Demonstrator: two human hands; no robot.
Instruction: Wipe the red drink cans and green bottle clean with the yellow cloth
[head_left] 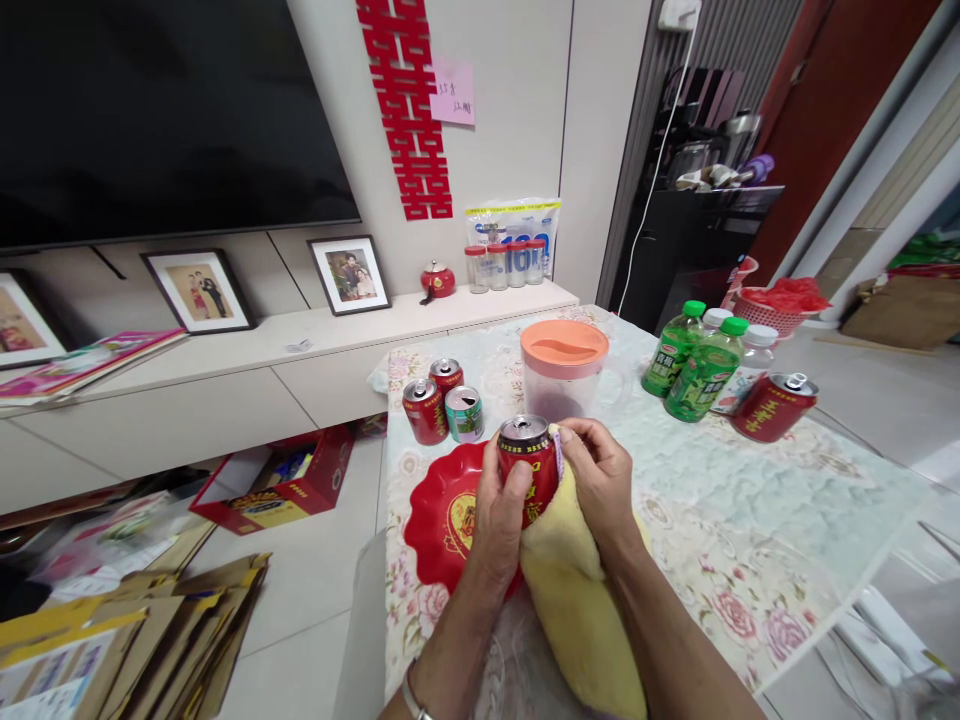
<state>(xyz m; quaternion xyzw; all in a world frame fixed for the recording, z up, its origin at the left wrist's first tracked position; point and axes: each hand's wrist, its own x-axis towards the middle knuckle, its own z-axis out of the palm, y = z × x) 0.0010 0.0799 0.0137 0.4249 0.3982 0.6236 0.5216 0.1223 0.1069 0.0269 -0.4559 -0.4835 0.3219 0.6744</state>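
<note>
A red drink can [537, 476] stands upright in my left hand [501, 510], whose fingers and thumb wrap round its side. My right hand [601, 478] pinches the upper edge of a yellow cloth [574, 590] against the can's right side. The cloth has a purple-and-white trim and hangs down between my forearms. Beneath the hands lies a red scalloped plate [431, 520] with a gold emblem, partly covered by my left hand and the can. Behind the can is a clear pitcher [559, 390] with an orange lid.
Two red cans [425, 412] and a teal can [465, 414] stand at the table's left. Green-capped bottles [694, 370], white-capped bottles and a tilted red can [774, 407] are at the right. A floral tablecloth [727, 520] covers the table. Flattened cardboard [172, 640] lies on the floor.
</note>
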